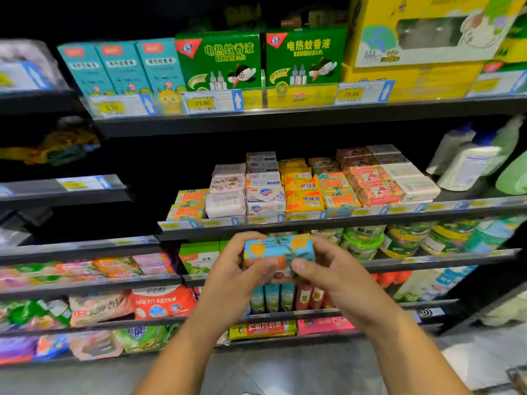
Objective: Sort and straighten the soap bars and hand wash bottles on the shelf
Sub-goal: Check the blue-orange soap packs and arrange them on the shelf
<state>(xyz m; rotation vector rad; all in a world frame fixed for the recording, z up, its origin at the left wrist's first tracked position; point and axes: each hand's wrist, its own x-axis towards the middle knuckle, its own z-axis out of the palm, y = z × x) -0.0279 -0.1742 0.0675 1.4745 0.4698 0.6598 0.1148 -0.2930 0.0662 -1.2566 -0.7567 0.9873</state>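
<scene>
Both hands hold a blue-and-orange soap bar box in front of the shelf, just below the soap shelf's edge. My left hand grips its left end, with the thumb on the front. My right hand grips the right end. A second box with a brown print seems to sit under the first one. Stacked soap bars in orange, white, yellow and pink wrappers fill the shelf above the hands. White and green hand wash bottles stand at the right end of that shelf.
Green and teal mosquito-repellent boxes line the shelf above. Round green tins and small cartons sit on lower shelves behind the hands. Bagged goods fill the left shelves. Grey floor lies below.
</scene>
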